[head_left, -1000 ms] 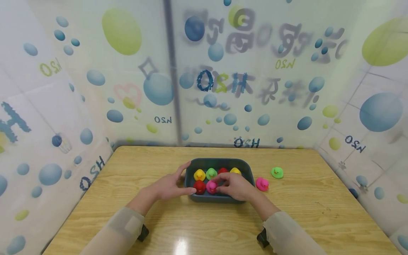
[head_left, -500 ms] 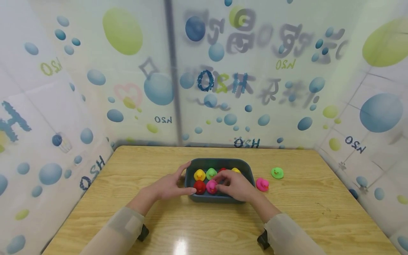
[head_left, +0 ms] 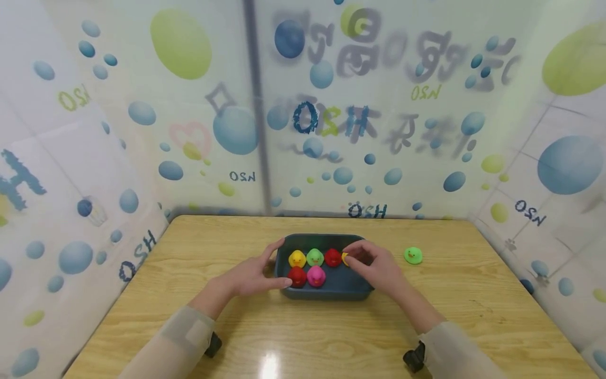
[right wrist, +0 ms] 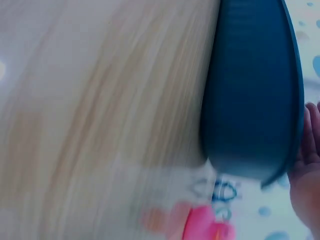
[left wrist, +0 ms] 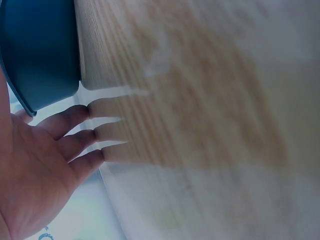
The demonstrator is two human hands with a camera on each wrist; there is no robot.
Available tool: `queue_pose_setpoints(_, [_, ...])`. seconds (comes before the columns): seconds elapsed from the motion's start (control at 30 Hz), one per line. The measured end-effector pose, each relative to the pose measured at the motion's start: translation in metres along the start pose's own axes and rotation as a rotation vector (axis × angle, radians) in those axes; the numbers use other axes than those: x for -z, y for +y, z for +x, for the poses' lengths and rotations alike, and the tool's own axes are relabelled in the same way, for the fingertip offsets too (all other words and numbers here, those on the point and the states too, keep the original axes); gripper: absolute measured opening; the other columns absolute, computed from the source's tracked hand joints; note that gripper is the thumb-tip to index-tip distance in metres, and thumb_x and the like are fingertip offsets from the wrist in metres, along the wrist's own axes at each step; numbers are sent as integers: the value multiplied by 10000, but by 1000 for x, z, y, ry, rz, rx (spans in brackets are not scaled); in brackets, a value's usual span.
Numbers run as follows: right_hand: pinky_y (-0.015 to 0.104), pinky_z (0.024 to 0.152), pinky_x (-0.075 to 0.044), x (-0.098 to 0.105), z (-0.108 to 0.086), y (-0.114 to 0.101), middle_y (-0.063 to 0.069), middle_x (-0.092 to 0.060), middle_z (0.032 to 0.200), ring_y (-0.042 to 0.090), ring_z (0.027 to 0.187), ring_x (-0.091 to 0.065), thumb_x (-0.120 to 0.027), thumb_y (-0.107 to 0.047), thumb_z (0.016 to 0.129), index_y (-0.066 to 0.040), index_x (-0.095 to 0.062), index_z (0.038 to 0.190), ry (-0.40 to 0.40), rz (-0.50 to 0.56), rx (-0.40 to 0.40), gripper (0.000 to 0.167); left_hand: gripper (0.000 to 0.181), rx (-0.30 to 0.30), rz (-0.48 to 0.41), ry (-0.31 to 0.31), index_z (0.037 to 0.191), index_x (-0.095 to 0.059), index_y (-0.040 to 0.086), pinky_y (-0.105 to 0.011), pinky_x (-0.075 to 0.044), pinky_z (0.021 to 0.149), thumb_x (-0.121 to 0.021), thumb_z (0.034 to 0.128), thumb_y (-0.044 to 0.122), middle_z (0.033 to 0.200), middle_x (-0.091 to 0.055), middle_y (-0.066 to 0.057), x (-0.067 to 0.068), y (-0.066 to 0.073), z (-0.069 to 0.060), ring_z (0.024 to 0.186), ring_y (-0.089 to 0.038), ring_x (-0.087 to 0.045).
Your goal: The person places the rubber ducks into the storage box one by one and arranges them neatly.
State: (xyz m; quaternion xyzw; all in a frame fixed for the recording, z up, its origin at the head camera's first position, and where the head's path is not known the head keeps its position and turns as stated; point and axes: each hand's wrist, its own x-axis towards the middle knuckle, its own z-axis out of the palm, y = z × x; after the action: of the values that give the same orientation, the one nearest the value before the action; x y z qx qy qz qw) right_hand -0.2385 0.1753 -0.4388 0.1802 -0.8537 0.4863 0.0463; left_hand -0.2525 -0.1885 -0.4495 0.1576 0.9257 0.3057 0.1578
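A dark blue-grey bin (head_left: 326,295) holds several small rubber ducks. Its back row runs yellow duck (head_left: 297,259), green duck (head_left: 314,258), red duck (head_left: 333,258) and a second yellow duck (head_left: 346,260), partly hidden by fingers. In front sit another red duck (head_left: 298,277) and a pink duck (head_left: 316,276). My left hand (head_left: 248,277) spans the bin's left end, thumb at the near corner, its fingers nearly straight in the left wrist view. Above the bin's right end hovers my right hand (head_left: 381,271), fingers loosely bent, nothing seen in them. The right wrist view catches a second pink duck (right wrist: 202,225) outside the bin.
A green duck (head_left: 413,256) lies on the wooden table (head_left: 227,326), right of the bin. Printed curtain-like walls (head_left: 407,105) stand behind the table and along both sides.
My right hand has left the pink duck inside the bin and moved right, now covering the pink duck on the table in the head view. The left hand stays where it was.
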Motion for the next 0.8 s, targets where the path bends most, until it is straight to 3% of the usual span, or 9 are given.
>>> queue_pose_setpoints(0.17, [222,796,-594,36,-14,13,88,-775,1129,139,913,-684,-757,-183,1056,-53,-743,1256,10,-23,-47,239,1090,3,-1,-2,1735,-82,526,-709,-388,1255,-713,895,816,1690,-520,-150,0,0,0,1532,-501,-499])
queue_pose_setpoints(0.5, [219,785,-584,94,-46,39,51,-790,1149,43,910,-669,-765,-252,1056,-73,-756,1261,38,-220,-116,273,1091,7,9,-2,1733,-78,535,-713,-381,1258,-699,887,836,1700,-513,-127,-1,-1,1,1541,-497,-490])
queue_pose_setpoints(0.67, [222,786,-582,108,-53,51,68,-782,1183,20,933,-660,-758,-241,1059,-68,-753,1262,-18,-264,-139,266,1098,6,7,-2,1737,-70,523,-723,-373,1258,-699,891,832,1699,-512,-139,-1,-1,0,1542,-505,-485])
queue_pose_setpoints(0.8, [239,781,-595,112,-53,56,145,-761,1282,89,977,-696,-763,-226,1051,-56,-735,1308,-116,-245,-169,310,1099,7,4,-4,1738,-69,522,-723,-367,1262,-697,892,833,1700,-510,-137,-1,-1,0,1550,-500,-478])
